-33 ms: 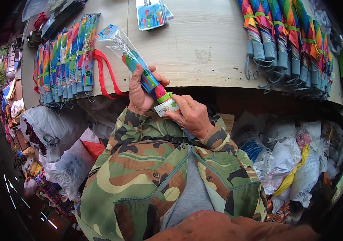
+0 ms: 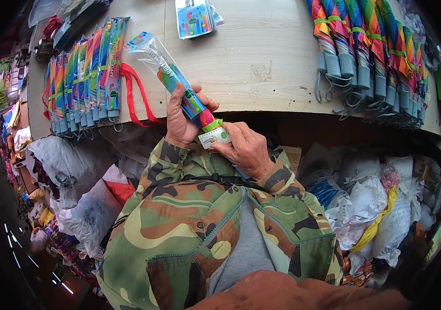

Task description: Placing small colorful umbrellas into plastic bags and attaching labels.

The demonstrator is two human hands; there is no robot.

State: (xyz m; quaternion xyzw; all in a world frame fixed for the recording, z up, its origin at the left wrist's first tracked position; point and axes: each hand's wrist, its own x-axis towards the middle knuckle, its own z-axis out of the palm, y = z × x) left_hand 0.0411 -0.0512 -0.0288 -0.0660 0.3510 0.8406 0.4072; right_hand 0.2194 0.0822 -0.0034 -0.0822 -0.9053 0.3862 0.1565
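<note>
A folded rainbow umbrella (image 2: 178, 92), partly inside a clear printed plastic sleeve (image 2: 154, 54), slants in front of me at the table's near edge. My left hand (image 2: 180, 118) is wrapped round its middle, with the thumb along the sleeve. At the umbrella's lower end, my right hand (image 2: 247, 150) pinches a small white card tag (image 2: 214, 138) with green spots, beside a lime-green strap (image 2: 211, 125). The handle is mostly hidden behind the right hand and fingers. The sleeve's top end lies loose and flat, pointing up and left.
Sleeved umbrellas (image 2: 83, 77) stand in a row at the left, with a red strap (image 2: 136, 93) beside them. Unsleeved rainbow umbrellas (image 2: 367, 46) with grey handles pile at the right. A stack of printed sleeves (image 2: 194, 19) lies at the back. Stuffed white bags (image 2: 88, 206) sit below the table (image 2: 261, 57).
</note>
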